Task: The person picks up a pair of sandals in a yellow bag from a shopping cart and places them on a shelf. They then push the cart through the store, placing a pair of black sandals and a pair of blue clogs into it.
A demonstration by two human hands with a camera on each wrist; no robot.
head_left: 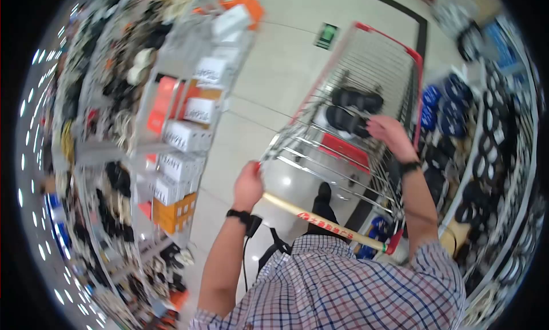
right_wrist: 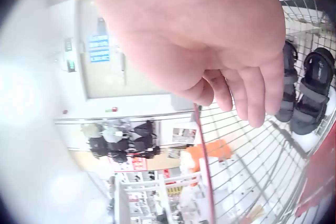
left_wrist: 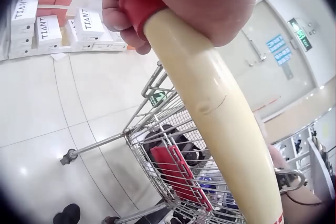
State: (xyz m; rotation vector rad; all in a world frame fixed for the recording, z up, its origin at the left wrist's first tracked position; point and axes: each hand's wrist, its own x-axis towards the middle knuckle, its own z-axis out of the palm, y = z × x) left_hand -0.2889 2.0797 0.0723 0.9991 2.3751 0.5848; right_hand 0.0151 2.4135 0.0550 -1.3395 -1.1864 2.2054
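My left hand (head_left: pixel 248 186) grips the shopping cart's cream handle bar (left_wrist: pixel 210 108) at its left end. In the left wrist view the fingers curl round it by a red end piece (left_wrist: pixel 142 6). My right hand (head_left: pixel 392 137) is held over the basket of the metal shopping cart (head_left: pixel 380 50), its fingers loosely bent and nothing in them. Just beyond it a pair of black strappy sandals (head_left: pixel 347 121) lies in the basket. The right wrist view shows the palm (right_wrist: pixel 210 40) with one sandal (right_wrist: pixel 314 92) beside the fingers.
White shoe boxes (head_left: pixel 186 137) and orange ones (head_left: pixel 171 213) line the shelf on the left. Racks of dark footwear (head_left: pixel 486 153) and blue shoes (head_left: pixel 452 107) stand close on the right. A tiled floor (head_left: pixel 269 73) runs ahead, with a green floor sign (head_left: pixel 326 36).
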